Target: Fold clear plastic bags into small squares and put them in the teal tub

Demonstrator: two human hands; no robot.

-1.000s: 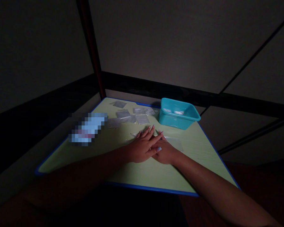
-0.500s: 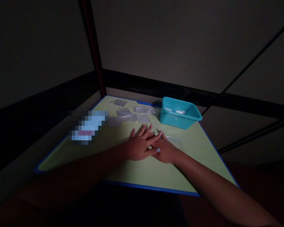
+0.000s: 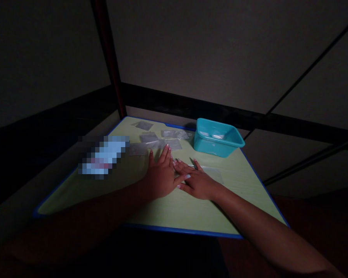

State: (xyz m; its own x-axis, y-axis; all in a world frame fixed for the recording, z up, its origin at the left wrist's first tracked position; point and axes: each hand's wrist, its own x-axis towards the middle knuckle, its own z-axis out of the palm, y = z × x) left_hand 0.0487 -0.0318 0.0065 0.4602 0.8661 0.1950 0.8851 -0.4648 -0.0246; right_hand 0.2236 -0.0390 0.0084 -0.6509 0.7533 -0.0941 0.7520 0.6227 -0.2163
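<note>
My left hand (image 3: 161, 175) lies flat on the table, its fingers stretched forward and nothing in its grasp. Close on its right, my right hand (image 3: 195, 179) is spread palm down over a clear plastic bag (image 3: 214, 174), most of it showing past the fingers. The left thumb reaches across to the right hand and seems to touch it. Just beyond the left fingertips lie several small clear bags, among them a flat one (image 3: 138, 149) and a crumpled one (image 3: 179, 134).
A turquoise plastic basket (image 3: 210, 148) with some pale pieces inside stands at the back right of the blue-edged table (image 3: 174, 214). A pixelated bright object (image 3: 104, 156) lies at the left edge. Wall panels (image 3: 191, 50) rise behind the table.
My left hand has slid left off the back of my right hand, so the two now lie side by side. The right hand stays over the clear bag. The view has shifted slightly.
</note>
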